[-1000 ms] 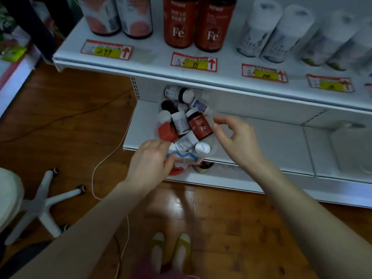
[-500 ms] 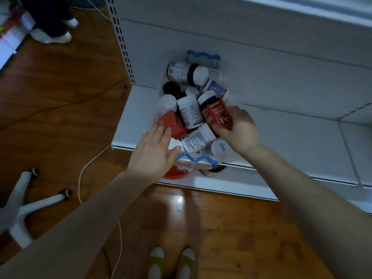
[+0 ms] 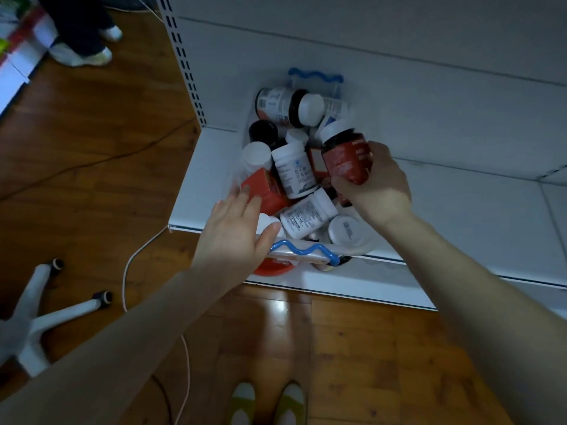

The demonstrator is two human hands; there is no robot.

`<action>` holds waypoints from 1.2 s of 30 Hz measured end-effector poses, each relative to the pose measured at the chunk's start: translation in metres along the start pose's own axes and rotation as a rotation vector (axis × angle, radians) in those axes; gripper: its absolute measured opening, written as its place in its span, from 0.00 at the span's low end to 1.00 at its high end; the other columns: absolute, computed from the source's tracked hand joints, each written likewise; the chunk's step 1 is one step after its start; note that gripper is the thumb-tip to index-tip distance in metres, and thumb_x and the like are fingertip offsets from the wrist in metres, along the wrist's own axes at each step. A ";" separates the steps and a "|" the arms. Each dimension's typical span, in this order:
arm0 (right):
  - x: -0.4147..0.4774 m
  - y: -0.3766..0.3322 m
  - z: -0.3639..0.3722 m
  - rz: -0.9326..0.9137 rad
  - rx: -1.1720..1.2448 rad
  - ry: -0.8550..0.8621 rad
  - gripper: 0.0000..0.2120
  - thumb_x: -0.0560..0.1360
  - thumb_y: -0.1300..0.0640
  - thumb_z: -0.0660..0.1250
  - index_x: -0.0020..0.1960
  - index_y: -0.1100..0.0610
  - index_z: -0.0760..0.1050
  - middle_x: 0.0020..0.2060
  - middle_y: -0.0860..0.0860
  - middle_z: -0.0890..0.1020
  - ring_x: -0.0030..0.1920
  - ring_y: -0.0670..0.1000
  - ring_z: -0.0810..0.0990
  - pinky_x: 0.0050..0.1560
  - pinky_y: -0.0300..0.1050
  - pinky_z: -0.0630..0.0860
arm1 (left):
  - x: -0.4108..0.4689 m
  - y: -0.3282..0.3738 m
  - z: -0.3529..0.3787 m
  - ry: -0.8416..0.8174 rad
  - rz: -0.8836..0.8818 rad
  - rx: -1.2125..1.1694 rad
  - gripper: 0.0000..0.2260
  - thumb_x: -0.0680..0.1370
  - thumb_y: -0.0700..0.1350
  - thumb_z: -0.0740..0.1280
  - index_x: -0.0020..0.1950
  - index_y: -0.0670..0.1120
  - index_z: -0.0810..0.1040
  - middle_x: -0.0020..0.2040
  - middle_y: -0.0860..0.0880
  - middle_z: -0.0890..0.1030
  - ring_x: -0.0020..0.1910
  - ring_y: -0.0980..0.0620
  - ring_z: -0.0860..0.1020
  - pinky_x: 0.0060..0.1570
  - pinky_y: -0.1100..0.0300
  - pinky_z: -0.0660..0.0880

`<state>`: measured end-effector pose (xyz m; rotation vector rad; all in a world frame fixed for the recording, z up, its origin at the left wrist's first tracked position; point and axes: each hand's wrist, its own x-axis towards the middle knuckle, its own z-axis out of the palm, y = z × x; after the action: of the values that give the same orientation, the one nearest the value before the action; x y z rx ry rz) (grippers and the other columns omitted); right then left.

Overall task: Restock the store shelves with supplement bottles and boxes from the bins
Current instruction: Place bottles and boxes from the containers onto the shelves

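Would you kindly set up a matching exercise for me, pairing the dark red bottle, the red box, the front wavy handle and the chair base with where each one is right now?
Things:
1. dark red bottle
2. red box
3. front wavy handle
4. chair base

Places:
a. on the wooden floor, far left
b. at the fingertips of the left hand
c. gripped in the right hand
d. on the near edge of the bin, by the left thumb

Pairs: 1-c, 2-b, 3-d, 4-a.
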<state>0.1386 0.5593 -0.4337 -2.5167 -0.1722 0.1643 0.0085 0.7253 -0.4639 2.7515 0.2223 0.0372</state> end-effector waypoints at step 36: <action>-0.101 0.020 -0.049 0.048 0.413 0.046 0.31 0.68 0.56 0.73 0.67 0.53 0.65 0.45 0.37 0.72 0.42 0.35 0.74 0.38 0.26 0.71 | 0.061 0.053 -0.014 0.219 -0.023 -0.670 0.31 0.67 0.40 0.75 0.67 0.46 0.67 0.61 0.47 0.74 0.59 0.50 0.74 0.57 0.55 0.74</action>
<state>0.0484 0.4991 -0.3975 -2.1113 -0.0515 0.1445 0.0764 0.6915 -0.4314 2.0743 0.2456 0.3433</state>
